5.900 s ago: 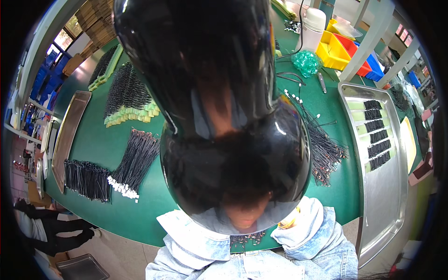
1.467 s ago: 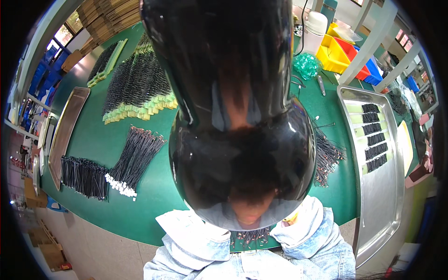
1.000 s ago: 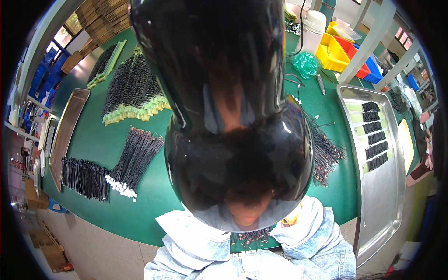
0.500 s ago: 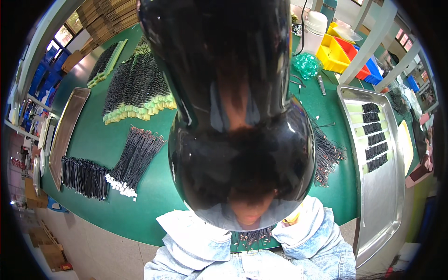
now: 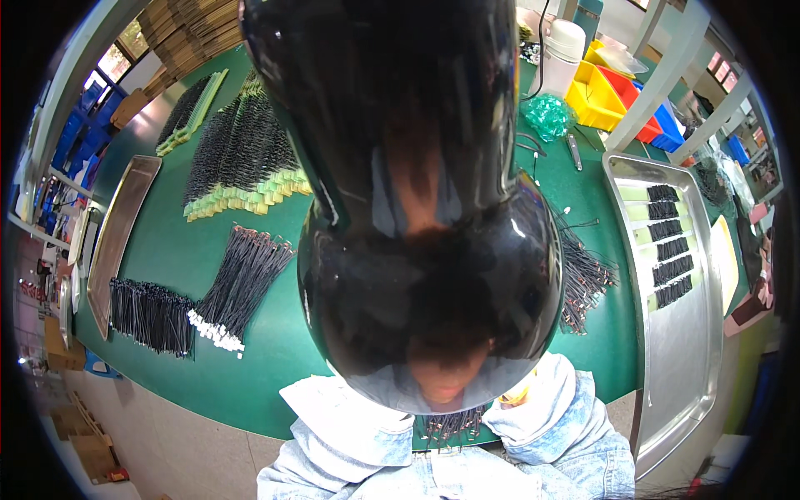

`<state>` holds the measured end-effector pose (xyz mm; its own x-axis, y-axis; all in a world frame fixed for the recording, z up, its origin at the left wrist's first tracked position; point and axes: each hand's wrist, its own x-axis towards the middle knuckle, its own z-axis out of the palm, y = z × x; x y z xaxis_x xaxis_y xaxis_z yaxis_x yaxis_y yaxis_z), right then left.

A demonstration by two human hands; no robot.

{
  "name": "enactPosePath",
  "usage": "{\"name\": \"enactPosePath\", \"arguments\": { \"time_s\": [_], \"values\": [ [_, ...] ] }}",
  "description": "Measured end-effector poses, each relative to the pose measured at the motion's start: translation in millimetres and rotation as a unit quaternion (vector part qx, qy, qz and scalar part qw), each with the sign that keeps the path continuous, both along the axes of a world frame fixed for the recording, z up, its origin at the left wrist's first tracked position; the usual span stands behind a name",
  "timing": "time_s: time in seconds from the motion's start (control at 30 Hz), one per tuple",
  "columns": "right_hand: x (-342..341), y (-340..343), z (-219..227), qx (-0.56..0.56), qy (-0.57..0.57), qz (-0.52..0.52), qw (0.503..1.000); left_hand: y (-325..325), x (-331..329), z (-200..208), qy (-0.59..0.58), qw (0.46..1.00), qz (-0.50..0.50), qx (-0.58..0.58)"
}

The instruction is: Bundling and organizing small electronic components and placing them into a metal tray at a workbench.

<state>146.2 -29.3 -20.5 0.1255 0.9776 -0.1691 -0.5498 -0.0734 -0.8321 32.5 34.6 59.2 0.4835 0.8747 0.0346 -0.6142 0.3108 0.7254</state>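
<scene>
A large glossy black housing (image 5: pixel 433 275) with a rounded lower end fills the middle and hides both my hands. My left sleeve (image 5: pixel 350 425) and my right sleeve (image 5: pixel 554 412), light blue denim with white turned-back cuffs, reach in under it. Something yellow (image 5: pixel 517 393) shows at the right cuff. Between the sleeves, at the table edge, lies a bunch of thin dark wires (image 5: pixel 450 425) with coppery ends. More such wires (image 5: pixel 587 279) spread out right of the housing. What my fingers hold or touch cannot be seen.
On the green table (image 5: pixel 267 379) at left lie black cable bundles with white connectors (image 5: pixel 242 287), a dark cable pile (image 5: pixel 152 317), stacked wired strips (image 5: pixel 242 150) and a metal tray (image 5: pixel 125 233). At right are another metal tray (image 5: pixel 683 350), coloured bins (image 5: pixel 596 96) and a thermos (image 5: pixel 562 54).
The housing sits very slightly further left in the picture. My right cuff has shifted a little; the things on the table have not moved.
</scene>
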Motion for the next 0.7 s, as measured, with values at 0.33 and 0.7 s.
{"name": "enactPosePath", "arguments": {
  "time_s": [0.33,0.7],
  "values": [
    [-10,-3,-18,-0.056,0.05,0.004,0.997,1,12,8,-0.261,0.943,-0.021,-0.205],
    [2,-10,-36,0.001,0.03,0.093,0.995,10,16,22,-0.282,0.937,-0.056,-0.197]
  ]
}}
